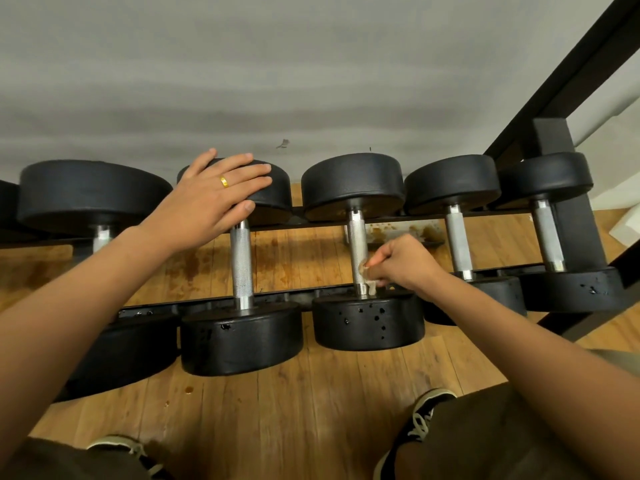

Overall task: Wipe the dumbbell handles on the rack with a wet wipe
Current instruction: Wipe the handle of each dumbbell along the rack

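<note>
1. Rack (194, 302): a low black frame on a wooden floor (311, 393). Five dumbbells are in view, each lying across from the back rail to the front rail with its metal handle bare
2. Right grip (398, 263): the fingers are curled and pinch a crumpled wet wipe (366, 270) against the third handle (356, 233), counted from the rack's left end. The wipe looks browned and sits at the handle's near end, just above the front rail
3. Left grip (211, 195): the fingers are spread and flat, resting on the far head (275, 197) of the second dumbbell at the back rail. It holds nothing and appears to serve as a brace
4. Step in hand: judged to be the wiping of the third handle, near its lower collar. The second handle (241, 261) is untouched, and whether it is already clean cannot be told
5. Next move: probably a stroke up the knurled shaft toward the back rail, with the wipe wrapped round to reach the underside. The fourth handle (456, 240) and fifth handle (549, 237) follow toward the rack's right end, and the soiled wipe may need refolding to a clean face
</note>
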A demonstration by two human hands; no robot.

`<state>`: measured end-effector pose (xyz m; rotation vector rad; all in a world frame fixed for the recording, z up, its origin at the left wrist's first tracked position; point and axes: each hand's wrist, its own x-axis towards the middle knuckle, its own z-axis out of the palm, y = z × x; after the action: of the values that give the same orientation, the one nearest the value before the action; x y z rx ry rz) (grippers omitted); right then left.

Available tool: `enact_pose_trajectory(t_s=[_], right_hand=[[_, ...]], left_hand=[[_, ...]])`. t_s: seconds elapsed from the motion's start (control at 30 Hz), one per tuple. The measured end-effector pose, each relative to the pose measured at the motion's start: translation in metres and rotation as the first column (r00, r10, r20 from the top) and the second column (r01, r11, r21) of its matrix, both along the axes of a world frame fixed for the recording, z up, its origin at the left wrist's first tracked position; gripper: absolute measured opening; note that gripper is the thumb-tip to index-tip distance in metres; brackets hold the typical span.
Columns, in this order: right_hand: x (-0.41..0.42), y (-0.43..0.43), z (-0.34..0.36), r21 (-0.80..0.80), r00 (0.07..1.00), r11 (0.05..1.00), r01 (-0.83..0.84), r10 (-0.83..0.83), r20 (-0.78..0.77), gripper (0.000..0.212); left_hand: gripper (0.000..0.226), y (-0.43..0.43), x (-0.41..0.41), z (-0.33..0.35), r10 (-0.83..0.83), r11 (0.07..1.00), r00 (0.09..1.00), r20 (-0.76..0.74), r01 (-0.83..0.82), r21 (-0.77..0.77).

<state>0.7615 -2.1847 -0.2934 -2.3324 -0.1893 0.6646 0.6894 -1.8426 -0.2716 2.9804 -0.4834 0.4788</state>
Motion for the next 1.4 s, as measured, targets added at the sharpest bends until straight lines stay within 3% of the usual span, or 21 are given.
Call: enact_pose_trajectory(t_s=[0.43,0.53,0.67,0.83,1.0,1.17,1.4], right_hand=[[0.007,0.009,0.009,-0.11,0.991,0.99,-0.087,0.074,-0.111,0.009],[0.014,0.015,0.013,0.061,0.998,0.998,-0.006,0.002,0.068,0.006],[0.024,0.025,0.012,0.218,0.923,0.972,0.089,-0.162,0.348,0.004],[0.025,0.035,0.002,0.171,0.872,0.981,0.092,-0.162,0.463,0.009],[0.027,0.03,0.009,0.09,0.913,0.995,0.041,-0.074,0.401,0.003],[0.012,0.02,0.006,-0.032,0.939,0.997,-0.066,0.073,0.335,0.01],[0.019,0.019,0.01,0.078,0.936,0.993,-0.087,0.055,0.347,0.002]], left_hand=[[0.051,0.002,0.002,-0.001,0.004,1.0,1.0,0.003,-0.004,-0.001],[0.051,0.002,0.003,-0.003,0.004,1.0,1.0,-0.001,-0.004,0.001],[0.051,0.003,0.003,-0.003,-0.001,1.0,1.0,0.014,0.001,0.005],[0.05,0.003,0.003,-0.005,-0.002,1.0,1.0,0.01,0.002,0.015],[0.05,0.002,0.002,-0.002,0.0,1.0,1.0,0.01,0.0,0.011],[0.05,0.001,0.002,-0.001,0.005,1.0,1.0,0.007,-0.005,0.004],[0.05,0.001,0.001,-0.001,-0.002,1.0,1.0,0.01,0.002,-0.001]])
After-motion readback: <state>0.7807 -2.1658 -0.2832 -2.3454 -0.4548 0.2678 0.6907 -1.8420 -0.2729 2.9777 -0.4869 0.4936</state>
